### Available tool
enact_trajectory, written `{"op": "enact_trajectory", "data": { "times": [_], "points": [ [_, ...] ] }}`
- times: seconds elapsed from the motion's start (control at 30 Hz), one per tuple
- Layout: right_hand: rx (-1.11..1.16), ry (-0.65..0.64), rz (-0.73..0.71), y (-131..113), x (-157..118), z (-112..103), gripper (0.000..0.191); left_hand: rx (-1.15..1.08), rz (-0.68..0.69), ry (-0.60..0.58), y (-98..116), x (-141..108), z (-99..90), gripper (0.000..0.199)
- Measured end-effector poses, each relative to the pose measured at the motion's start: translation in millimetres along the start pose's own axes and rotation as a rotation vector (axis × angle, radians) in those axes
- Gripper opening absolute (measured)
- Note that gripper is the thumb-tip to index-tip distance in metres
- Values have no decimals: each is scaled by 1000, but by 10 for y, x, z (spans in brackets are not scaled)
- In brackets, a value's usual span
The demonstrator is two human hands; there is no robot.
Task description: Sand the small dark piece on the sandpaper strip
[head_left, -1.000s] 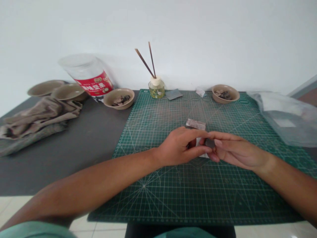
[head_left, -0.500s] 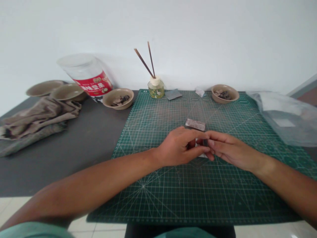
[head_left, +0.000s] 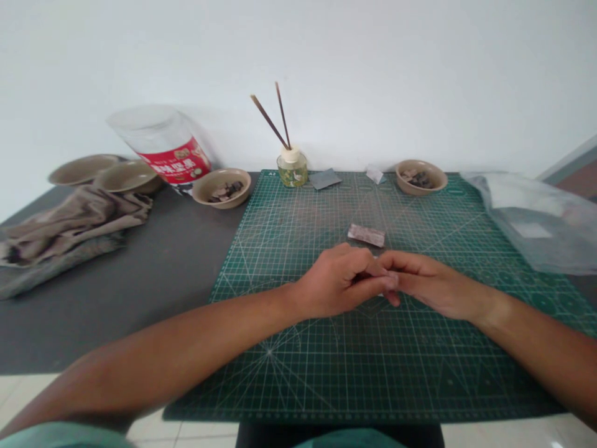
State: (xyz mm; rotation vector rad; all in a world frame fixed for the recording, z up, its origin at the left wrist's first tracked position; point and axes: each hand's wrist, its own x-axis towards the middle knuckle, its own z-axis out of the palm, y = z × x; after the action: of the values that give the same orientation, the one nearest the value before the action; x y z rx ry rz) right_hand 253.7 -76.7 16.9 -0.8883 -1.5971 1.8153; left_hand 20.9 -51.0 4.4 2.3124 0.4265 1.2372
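Since half a second ago, the fingers of the left hand (head_left: 345, 280) and the right hand (head_left: 426, 283) have come closer together, and the small dark piece, which was visible between them, is now hidden. Both hands meet above the green cutting mat (head_left: 373, 367), with their fingertips touching each other. On each hand the thumb and fingers are drawn together at the tips, but I cannot tell how firmly each one pinches, or which of them holds the dark piece; it is most probably somewhere behind these joined fingers. A little of a white thing (head_left: 380, 295) shows below the fingertips.

Just beyond the hands, a greyish-brown block (head_left: 366, 235) lies flat on the mat, apart from the fingers. Near the far edge of the mat stand a patterned bottle (head_left: 292, 171) with two sticks, and a bowl (head_left: 422, 191) containing small dark and brown pieces (head_left: 416, 178). Between them lie a grey sheet (head_left: 325, 180) and a whitish scrap (head_left: 375, 174). At the right is a clear plastic bag (head_left: 536, 230). At the left, a crumpled brown cloth (head_left: 84, 218) lies on the dark worktop (head_left: 186, 249).
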Motion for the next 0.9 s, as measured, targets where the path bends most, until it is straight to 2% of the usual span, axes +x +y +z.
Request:
{"op": "enact_trajectory", "data": {
  "times": [0.13,0.27,0.33,0.37,0.4,0.47,0.57,0.63,0.73,0.9],
  "points": [
    [-185,-7,-34,-24,-7,-10,31,93,21,-4,-41,-19,-1,47],
    [-664,273,-162,-17,-27,-106,20,238,-125,-1,-104,-9,-44,38],
    [-868,371,-235,-5,-41,-173,15,291,-211,-71,-116,7,-77,25],
    [-939,376,-267,3,-48,-205,13,312,-233,-127,-114,13,-92,19],
    [-998,362,-298,12,-55,-232,12,331,-240,-190,-106,17,-104,18],
    [-1113,325,-364,32,-69,-267,9,371,-232,-311,-81,16,-112,28],
    [-1295,258,-452,63,-88,-276,9,424,-225,-436,-47,5,-94,40],
    [-1368,181,-478,75,-100,-265,8,449,-243,-477,-42,2,-74,42],
    [-1351,74,-453,69,-114,-249,5,471,-263,-510,-53,8,-57,39],
    [-1215,41,-449,47,-120,-243,14,499,-254,-527,-59,19,-66,35]
  ]
}}
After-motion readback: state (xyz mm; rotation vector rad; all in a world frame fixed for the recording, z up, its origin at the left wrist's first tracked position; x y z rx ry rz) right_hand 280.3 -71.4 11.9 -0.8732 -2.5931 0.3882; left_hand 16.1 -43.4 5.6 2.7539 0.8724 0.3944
